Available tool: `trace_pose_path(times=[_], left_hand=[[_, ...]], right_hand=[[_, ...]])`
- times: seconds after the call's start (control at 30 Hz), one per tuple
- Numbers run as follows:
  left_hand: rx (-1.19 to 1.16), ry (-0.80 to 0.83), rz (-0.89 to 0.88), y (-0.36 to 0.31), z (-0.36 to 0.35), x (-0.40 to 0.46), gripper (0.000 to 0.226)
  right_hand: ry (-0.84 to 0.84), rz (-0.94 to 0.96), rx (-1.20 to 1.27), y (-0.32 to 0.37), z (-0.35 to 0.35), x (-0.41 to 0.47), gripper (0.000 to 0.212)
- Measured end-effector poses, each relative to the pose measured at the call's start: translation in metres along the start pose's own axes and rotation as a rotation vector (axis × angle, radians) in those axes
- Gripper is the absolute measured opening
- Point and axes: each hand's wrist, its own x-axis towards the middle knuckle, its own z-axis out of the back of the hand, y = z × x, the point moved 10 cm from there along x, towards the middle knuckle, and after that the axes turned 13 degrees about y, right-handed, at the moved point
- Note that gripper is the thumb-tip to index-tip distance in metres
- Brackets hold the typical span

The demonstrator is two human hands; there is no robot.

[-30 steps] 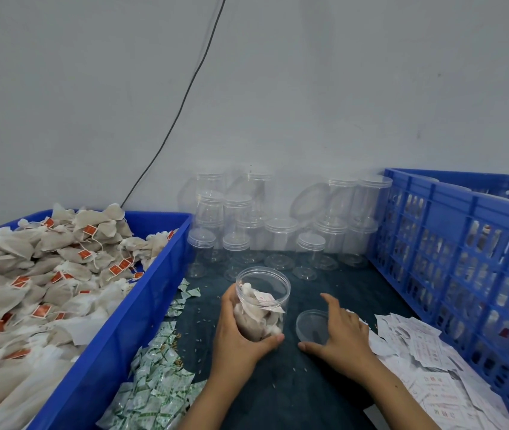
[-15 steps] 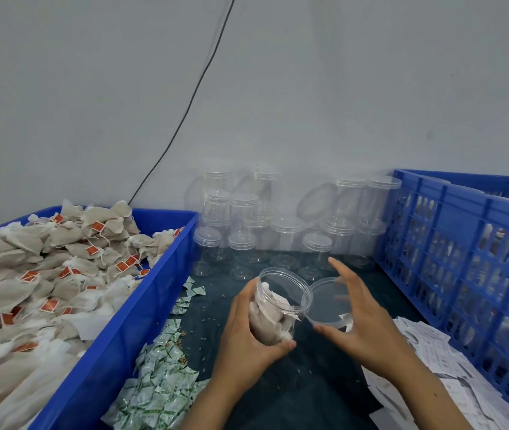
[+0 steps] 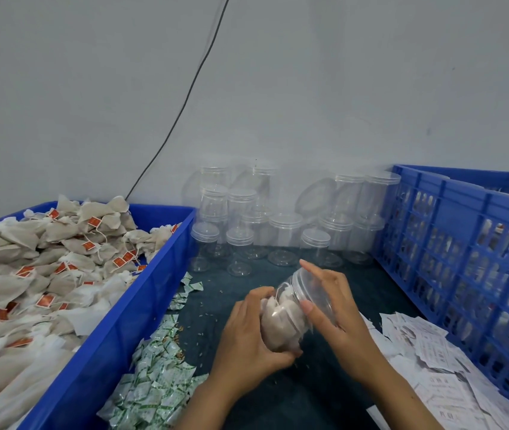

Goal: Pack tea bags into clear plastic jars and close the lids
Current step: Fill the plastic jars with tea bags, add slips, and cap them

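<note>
At far left a blue bin of tea bags borders the dark desk, with green sachets along its near edge. The left hand wraps the filled jar, tilted, mouth pointing far-right. The right hand curls on the clear lid, seemingly seated on the mouth. Empty jars stand beyond; paper slips and a blue crate close the right.
</note>
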Motion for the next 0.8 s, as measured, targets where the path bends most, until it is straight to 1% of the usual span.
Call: trace_pose_path(times=[0.07,0.13,0.2,0.23,0.33,0.43,0.53,0.57,0.6,0.67,0.7,0.8], left_hand=[[-0.136,0.004,-0.010,0.005,-0.001,0.001,0.084],[-0.270,-0.012,-0.006,0.009,-0.002,0.001,0.088],[-0.435,-0.041,0.073,0.018,-0.003,0.001,0.094],[-0.570,-0.045,0.124,0.024,-0.005,0.001,0.095],[-0.945,0.017,0.177,0.029,-0.018,0.003,0.087],[-1.147,0.057,0.147,0.020,-0.026,0.004,0.077],[-1.244,0.024,0.104,0.014,-0.024,0.004,0.074],[-1.248,0.022,0.110,0.014,-0.023,0.004,0.075],[-1.246,0.032,0.131,0.015,-0.024,0.004,0.077],[-1.233,0.101,0.204,0.016,-0.029,0.001,0.080],[-1.225,0.155,0.244,0.017,-0.033,0.000,0.077],[-1.207,0.302,0.326,0.015,-0.043,-0.004,0.056]], right_hand=[[-0.053,-0.041,0.006,-0.005,0.003,0.002,0.051],[-0.163,-0.091,0.041,-0.014,0.010,0.001,0.044],[-0.243,-0.147,0.054,-0.022,0.015,-0.001,0.043],[-0.268,-0.164,0.066,-0.025,0.016,-0.002,0.043],[-0.320,-0.154,0.113,-0.023,0.018,-0.004,0.044],[-0.309,-0.123,0.173,-0.015,0.015,-0.003,0.049],[-0.281,-0.008,0.100,0.004,0.015,0.000,0.063],[-0.264,0.033,0.066,0.010,0.015,0.000,0.070],[-0.237,0.065,0.039,0.016,0.014,0.001,0.072],[-0.184,0.118,0.019,0.023,0.013,0.002,0.061],[-0.161,0.137,0.017,0.026,0.013,0.003,0.053],[-0.099,0.162,-0.008,0.031,0.014,0.003,0.049]])
